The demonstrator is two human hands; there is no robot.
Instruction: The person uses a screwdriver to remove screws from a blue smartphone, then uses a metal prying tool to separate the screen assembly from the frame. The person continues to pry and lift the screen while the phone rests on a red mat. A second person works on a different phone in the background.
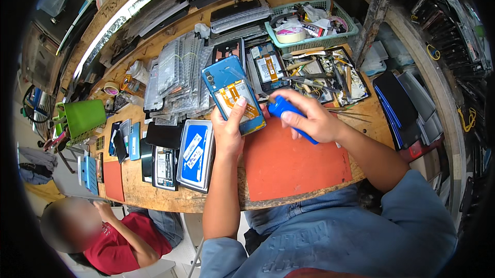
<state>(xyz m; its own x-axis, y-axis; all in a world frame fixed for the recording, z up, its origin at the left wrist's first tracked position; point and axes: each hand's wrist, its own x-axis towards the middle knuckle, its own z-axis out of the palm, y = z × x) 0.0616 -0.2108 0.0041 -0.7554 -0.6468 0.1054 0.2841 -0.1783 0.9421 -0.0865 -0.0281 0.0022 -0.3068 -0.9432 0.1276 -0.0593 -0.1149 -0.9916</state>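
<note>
My left hand is closed on a blue phone, tilted upright, with a silver inner part and orange flex cable exposed. My right hand grips a blue-handled tool with a thin metal end beside the phone's right edge; whether it touches the phone I cannot tell. Both hands are over the front of the bench, by an orange mat. Left of them lie a tray with a blue, labelled panel and an opened phone showing its insides.
The wooden bench holds bubble-wrap stacks, a tool pile, a teal basket, a green bin and several phones. Dark laptop-like slabs stand at the right. Another person in red sits at the lower left.
</note>
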